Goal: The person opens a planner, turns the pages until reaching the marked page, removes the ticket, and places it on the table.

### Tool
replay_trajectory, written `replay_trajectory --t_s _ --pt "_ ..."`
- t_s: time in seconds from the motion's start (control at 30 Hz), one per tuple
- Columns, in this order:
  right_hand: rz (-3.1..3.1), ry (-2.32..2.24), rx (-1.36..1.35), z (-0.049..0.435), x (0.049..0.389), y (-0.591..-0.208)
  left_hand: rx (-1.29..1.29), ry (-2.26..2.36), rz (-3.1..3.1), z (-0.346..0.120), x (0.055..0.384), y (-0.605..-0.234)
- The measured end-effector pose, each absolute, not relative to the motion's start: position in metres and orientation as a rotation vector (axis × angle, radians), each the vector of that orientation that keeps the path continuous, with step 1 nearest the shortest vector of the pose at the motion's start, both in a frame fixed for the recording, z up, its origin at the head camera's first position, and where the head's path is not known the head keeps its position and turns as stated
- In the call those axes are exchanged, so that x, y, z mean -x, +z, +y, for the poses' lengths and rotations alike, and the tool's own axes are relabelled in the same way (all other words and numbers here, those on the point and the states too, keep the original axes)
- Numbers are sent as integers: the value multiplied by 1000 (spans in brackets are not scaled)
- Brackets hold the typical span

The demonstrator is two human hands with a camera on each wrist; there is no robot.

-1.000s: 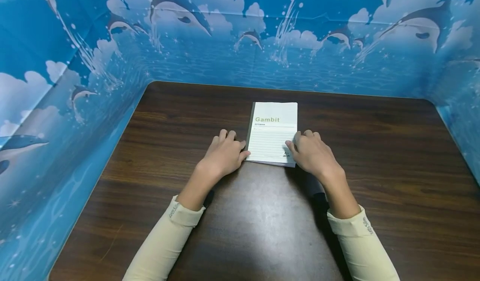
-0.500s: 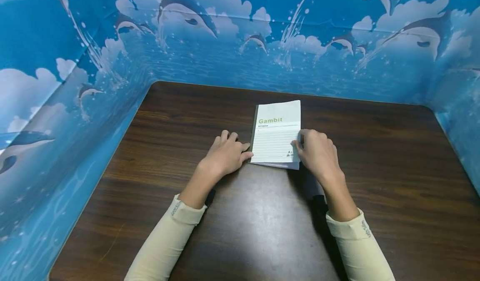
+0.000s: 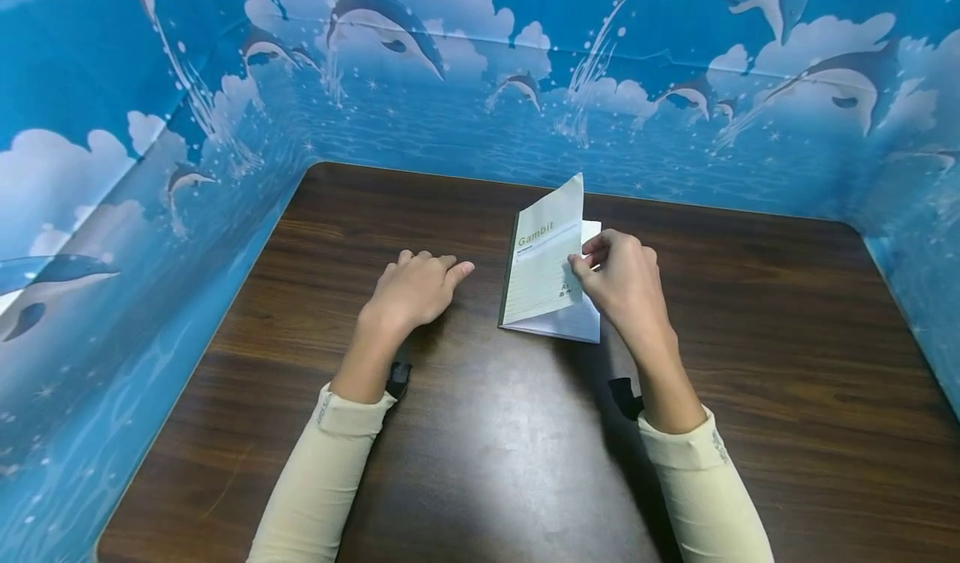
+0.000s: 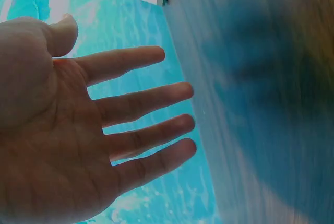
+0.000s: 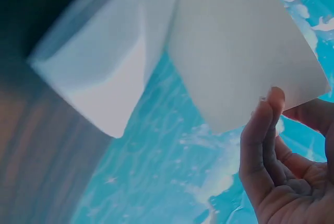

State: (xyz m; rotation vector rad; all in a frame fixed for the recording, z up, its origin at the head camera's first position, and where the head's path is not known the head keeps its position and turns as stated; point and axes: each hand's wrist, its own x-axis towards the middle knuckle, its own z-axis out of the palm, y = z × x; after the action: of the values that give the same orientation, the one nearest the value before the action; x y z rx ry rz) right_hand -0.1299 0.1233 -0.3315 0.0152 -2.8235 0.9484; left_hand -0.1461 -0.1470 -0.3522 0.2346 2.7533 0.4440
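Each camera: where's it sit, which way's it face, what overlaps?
Head: worn on head, facing forward-down at white lined paper notebook, dark brown wooden table; shows left hand, right hand, pale yellow sleeves.
Left wrist: on that wrist, facing the left hand's palm, blue printed backdrop beyond.
Right wrist: on that wrist, facing the right hand pinching the notebook's raised cover.
Shared: head and right wrist both show that pinch.

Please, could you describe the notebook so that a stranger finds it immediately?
On the dark brown table, look towards the far edge, right of the left hand. The notebook lies there, its pale cover pinched by the right hand. Only it shows the word "Gambit".
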Motion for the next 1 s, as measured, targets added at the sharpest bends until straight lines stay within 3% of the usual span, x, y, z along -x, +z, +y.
replay_trajectory --t_s 0.27,1.0 --pt "-2818 987 -124 91 137 -314 -118 469 2631 -168 151 -354" --pt "-2933 922 -450 -6 168 -312 -130 758 2577 -235 162 -352"
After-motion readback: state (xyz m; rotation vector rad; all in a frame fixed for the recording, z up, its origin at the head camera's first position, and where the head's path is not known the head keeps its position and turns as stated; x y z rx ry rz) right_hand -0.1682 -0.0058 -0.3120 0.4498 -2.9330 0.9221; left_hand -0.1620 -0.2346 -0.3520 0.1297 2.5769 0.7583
